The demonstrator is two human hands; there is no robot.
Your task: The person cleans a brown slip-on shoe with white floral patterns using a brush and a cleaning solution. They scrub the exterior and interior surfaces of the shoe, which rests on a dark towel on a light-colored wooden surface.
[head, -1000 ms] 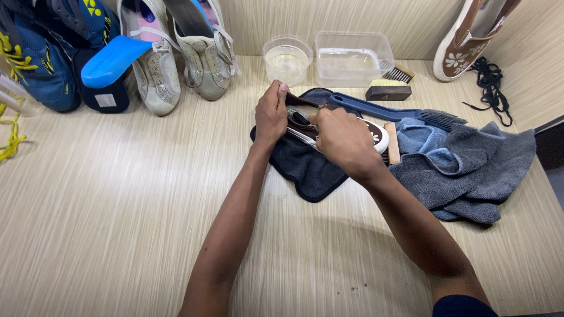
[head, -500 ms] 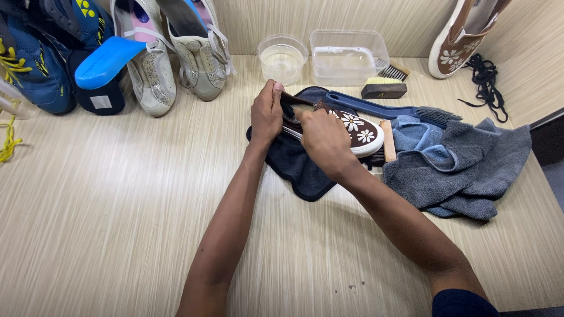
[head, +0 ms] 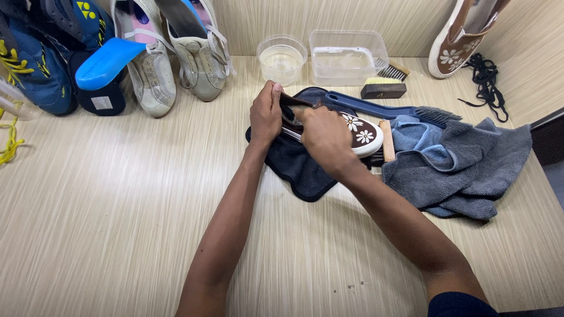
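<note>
Left hand (head: pixel 265 114) fingers clamped on heel of brown flowered shoe (head: pixel 352 130); right hand (head: pixel 325 138) fingers closed over its middle. Shoe rests on dark cloth (head: pixel 299 167), table (head: pixel 117 205).

**One head cam, steep look-down**

Single view, worn on person's head, facing forward and down at the table (head: pixel 117 223). Close range: both forearms enter from bottom edge, left hand (head: pixel 265 114) and right hand (head: pixel 325 136) meet just above frame center. Wall strip along top edge. No 2nd view to overlap.
</note>
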